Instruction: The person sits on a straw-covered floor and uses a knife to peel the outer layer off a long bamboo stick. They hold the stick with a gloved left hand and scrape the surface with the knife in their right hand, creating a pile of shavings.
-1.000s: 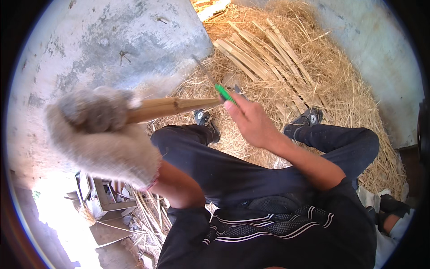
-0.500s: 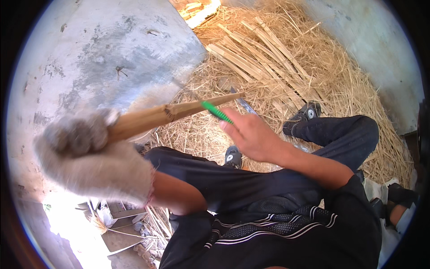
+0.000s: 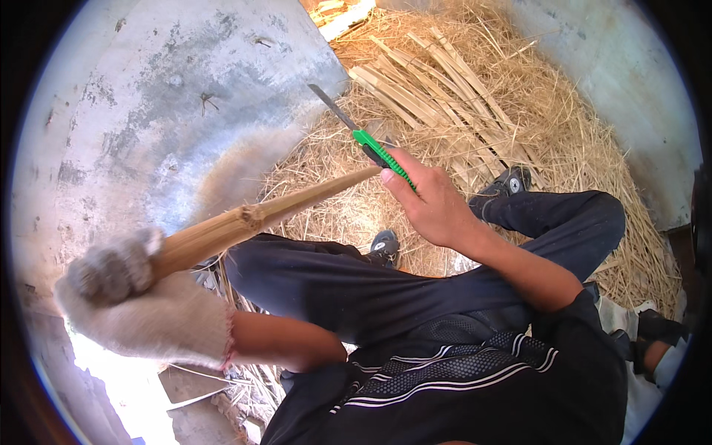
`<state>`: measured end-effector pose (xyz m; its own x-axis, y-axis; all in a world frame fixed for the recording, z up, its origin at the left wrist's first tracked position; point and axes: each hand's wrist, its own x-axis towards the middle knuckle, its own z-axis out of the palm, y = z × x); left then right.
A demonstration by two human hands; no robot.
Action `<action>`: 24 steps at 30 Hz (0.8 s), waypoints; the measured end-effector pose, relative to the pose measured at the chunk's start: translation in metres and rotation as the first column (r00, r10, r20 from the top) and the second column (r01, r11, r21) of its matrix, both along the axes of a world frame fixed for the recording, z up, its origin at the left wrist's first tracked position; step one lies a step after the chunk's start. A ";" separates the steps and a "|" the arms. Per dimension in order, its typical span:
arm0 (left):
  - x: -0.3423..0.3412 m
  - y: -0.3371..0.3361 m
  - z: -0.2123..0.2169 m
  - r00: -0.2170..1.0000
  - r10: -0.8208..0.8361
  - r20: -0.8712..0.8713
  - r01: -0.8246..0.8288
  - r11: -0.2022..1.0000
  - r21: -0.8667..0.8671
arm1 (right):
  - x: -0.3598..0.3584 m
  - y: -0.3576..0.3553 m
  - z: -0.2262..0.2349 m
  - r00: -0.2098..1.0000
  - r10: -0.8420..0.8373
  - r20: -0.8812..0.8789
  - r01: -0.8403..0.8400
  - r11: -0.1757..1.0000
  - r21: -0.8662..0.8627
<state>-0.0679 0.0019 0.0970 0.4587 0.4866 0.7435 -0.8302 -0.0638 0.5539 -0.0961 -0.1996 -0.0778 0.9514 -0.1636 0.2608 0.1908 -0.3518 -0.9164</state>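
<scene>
My left hand point(image 3: 141, 297), in a greyish-white knitted glove, is wrapped round the thick end of a split bamboo strip point(image 3: 274, 211). The strip slants up to the right across my lap, with a node partway along it. My bare right hand point(image 3: 434, 204) grips a green utility knife point(image 3: 363, 141). Its long blade is out and points up and to the left, clear of the bamboo. The strip's thin far end reaches the fingers of my right hand; whether they touch it I cannot tell.
Fine bamboo shavings point(image 3: 571, 111) cover the floor ahead, with a bundle of split bamboo slats point(image 3: 445, 89) on them. A pale, stained wall-like surface point(image 3: 163, 89) stands at left. My bent legs point(image 3: 311, 274) spread below the strip. More scraps point(image 3: 248, 393) lie at lower left.
The knife has swung so that its blade now points up and left. The bamboo strip has dropped a little, and my right hand has shifted slightly right.
</scene>
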 end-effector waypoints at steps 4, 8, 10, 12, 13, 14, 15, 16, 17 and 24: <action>0.020 -0.016 -0.038 0.994 -0.074 -0.084 0.063 0.990 -0.122 | -0.003 0.002 -0.007 0.998 0.031 -0.046 -0.033 0.998 -0.046; 0.007 -0.016 -0.036 0.979 -0.169 -0.114 0.147 0.974 -0.175 | -0.015 0.032 -0.011 0.988 0.154 -0.009 -0.154 0.985 -0.074; 0.006 -0.009 -0.035 0.979 -0.184 -0.085 0.172 0.976 -0.132 | -0.021 0.047 -0.002 0.975 0.219 -0.020 -0.220 0.975 -0.035; 0.002 -0.007 -0.023 0.970 -0.205 -0.128 0.186 0.971 -0.151 | -0.020 0.052 -0.006 0.980 0.196 -0.039 -0.199 0.975 -0.100; 0.003 -0.006 -0.023 0.966 -0.234 -0.109 0.217 0.965 -0.150 | -0.018 0.053 -0.010 0.982 0.183 -0.048 -0.188 0.973 -0.133; 0.001 0.000 -0.018 0.965 -0.249 -0.081 0.236 0.961 -0.146 | -0.014 0.056 -0.014 0.981 0.170 -0.095 -0.184 0.968 -0.169; 0.003 0.000 -0.019 0.957 -0.284 -0.058 0.274 0.951 -0.145 | -0.009 0.051 -0.027 0.980 0.134 -0.147 -0.163 0.965 -0.208; 0.008 -0.004 -0.025 0.955 -0.291 -0.059 0.281 0.950 -0.139 | -0.005 0.047 -0.033 0.976 0.095 -0.197 -0.143 0.959 -0.247; 0.014 -0.009 -0.034 0.956 -0.287 -0.062 0.278 0.952 -0.129 | -0.004 0.047 -0.028 0.973 0.128 -0.193 -0.171 0.959 -0.227; 0.004 0.018 -0.008 0.970 -0.245 -0.003 0.243 0.965 -0.095 | -0.001 0.051 -0.011 0.973 0.205 -0.101 -0.212 0.976 -0.057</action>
<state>-0.0640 0.0194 0.0891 0.5828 0.4252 0.6925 -0.8058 0.1920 0.5602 -0.0970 -0.1483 -0.0886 0.9834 0.0559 0.1727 0.1810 -0.3745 -0.9094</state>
